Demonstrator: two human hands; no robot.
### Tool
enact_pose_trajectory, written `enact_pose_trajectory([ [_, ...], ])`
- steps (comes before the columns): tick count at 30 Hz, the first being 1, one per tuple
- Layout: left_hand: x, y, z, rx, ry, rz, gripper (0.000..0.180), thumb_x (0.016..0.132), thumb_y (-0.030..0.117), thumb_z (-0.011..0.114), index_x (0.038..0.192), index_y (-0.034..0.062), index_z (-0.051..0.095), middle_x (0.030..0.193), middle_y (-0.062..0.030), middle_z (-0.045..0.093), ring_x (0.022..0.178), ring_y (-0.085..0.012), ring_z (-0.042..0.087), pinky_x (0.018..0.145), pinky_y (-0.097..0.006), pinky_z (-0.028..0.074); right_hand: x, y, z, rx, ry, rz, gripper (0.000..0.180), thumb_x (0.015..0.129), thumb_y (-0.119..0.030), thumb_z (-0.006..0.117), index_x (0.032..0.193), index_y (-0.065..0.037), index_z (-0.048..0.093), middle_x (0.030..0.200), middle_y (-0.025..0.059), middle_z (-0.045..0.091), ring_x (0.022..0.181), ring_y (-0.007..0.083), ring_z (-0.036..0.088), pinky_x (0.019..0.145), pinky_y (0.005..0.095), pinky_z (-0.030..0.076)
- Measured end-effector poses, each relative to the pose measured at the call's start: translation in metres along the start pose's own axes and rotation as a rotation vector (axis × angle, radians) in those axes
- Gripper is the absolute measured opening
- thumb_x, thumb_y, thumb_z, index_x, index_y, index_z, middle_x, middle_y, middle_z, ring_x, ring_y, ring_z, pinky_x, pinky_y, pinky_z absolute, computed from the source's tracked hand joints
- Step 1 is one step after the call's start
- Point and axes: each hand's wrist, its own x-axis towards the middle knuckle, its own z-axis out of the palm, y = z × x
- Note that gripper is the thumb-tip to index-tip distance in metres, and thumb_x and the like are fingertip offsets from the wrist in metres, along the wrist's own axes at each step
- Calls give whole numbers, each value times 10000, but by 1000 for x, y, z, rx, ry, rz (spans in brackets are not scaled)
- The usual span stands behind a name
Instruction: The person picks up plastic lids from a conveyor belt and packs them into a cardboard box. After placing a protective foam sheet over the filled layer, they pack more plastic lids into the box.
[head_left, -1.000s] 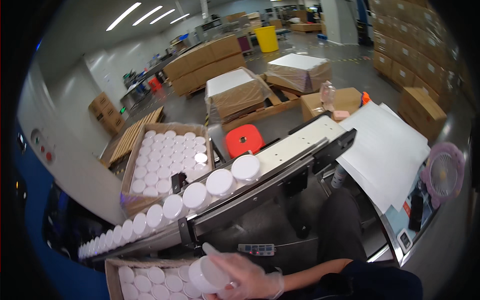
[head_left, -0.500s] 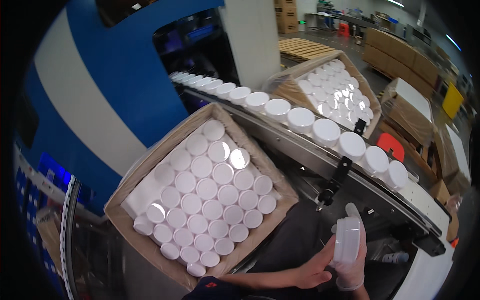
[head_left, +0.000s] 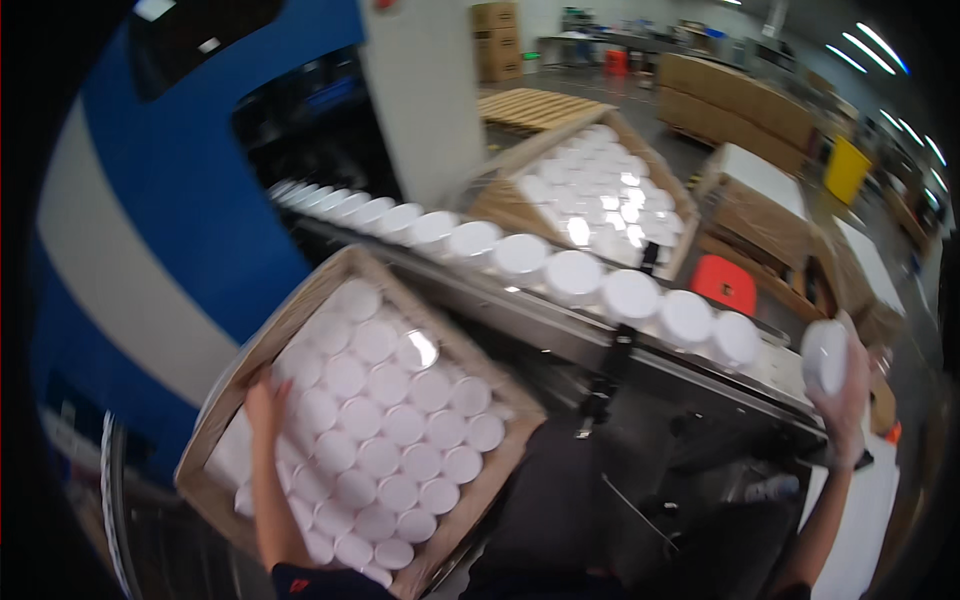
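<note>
My right hand [head_left: 845, 400], in a pale glove, grips a white round jar [head_left: 824, 358], raised beside the near end of the conveyor [head_left: 690, 370]. The jar is tilted, its flat round face turned leftward. My left hand [head_left: 266, 400] reaches into the plastic-lined cardboard box [head_left: 490, 490], near its left wall, beside the rows of white round jars [head_left: 403, 425]. Blur smears its fingers, so whether they grip anything cannot be made out. A pale, smeared area lies just right of my left forearm.
A line of white jars [head_left: 573, 275] stands along the conveyor. Behind it are a second box of jars [head_left: 590, 190] and a red stool [head_left: 724, 285]. A blue and white machine [head_left: 170, 210] rises at the left. Dark brackets [head_left: 605, 385] stick out from the conveyor's near side.
My hands have parted: the left moved from beside the jar into the box; the right lifted the jar rightward toward the conveyor's end. The view has shifted too.
</note>
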Motion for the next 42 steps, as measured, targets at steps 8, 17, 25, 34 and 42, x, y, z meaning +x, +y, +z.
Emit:
enact_pose_trajectory([
  [8, 19, -77, 32, -42, -163, 220, 634, 677, 28, 658, 1222, -96, 360, 1266, -273, 384, 1207, -382, 346, 1010, -374, 271, 26, 39, 33, -120, -282, -177, 846, 501, -459, 754, 1187, -54, 468, 973, 151, 544, 913, 325, 517, 802, 397, 400],
  [17, 22, -16, -7, 9, -309, 293, 641, 701, 90, 659, 1237, -59, 341, 1191, -273, 445, 1105, -390, 442, 910, -374, 367, 41, 25, 58, -110, -494, -242, 856, 533, -525, 718, 1215, -81, 454, 959, 143, 533, 904, 304, 515, 779, 384, 404],
  [25, 25, -28, 3, 110, -281, 250, 627, 716, 120, 650, 1239, -47, 346, 1193, -272, 449, 1091, -395, 453, 903, -394, 380, 37, -22, 73, -253, -129, -518, 824, 669, -505, 621, 1304, -57, 348, 1101, 206, 483, 1005, 338, 488, 853, 408, 389],
  [34, 21, 9, -14, 247, -266, 75, 599, 669, 171, 690, 1170, 10, 405, 1015, -218, 564, 955, -381, 534, 796, -412, 436, -6, -18, 70, 282, -132, 436, 592, 821, -338, 545, 1296, -43, 350, 1001, 177, 508, 902, 292, 523, 810, 351, 424],
  [42, 71, -68, 21, 149, -403, -28, 530, 621, 160, 660, 1088, -38, 504, 1067, -167, 551, 971, -297, 540, 808, -377, 437, -49, -39, 58, 360, 233, 237, 400, 805, -185, 578, 1151, -16, 468, 945, 147, 529, 814, 223, 549, 725, 308, 454],
])
